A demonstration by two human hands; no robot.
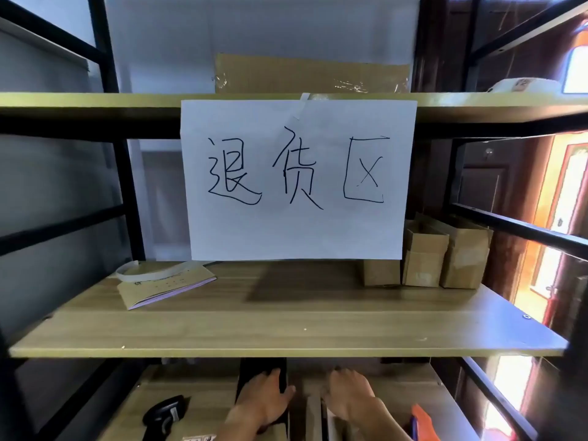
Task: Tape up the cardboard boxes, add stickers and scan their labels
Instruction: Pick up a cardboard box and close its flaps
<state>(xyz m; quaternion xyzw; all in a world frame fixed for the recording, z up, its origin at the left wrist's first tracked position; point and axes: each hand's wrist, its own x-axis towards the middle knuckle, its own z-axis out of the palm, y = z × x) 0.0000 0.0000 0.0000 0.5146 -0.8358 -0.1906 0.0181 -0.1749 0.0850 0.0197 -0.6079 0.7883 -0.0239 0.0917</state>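
Cardboard boxes (461,256): upright, middle shelf, right end; below, my left hand (264,399) flat on a dark item, right hand (350,396) grip unclear; I'd keep scanner (165,412) and tape dispenser (421,421) near.

paper sign (297,179) screening shelf (286,329) rear, small boxes (445,256) right, booklet (165,284) left

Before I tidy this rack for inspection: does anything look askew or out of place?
The booklet lies skewed on the middle shelf, a curled paper strip on it. The sign hangs by one visible tape strip.
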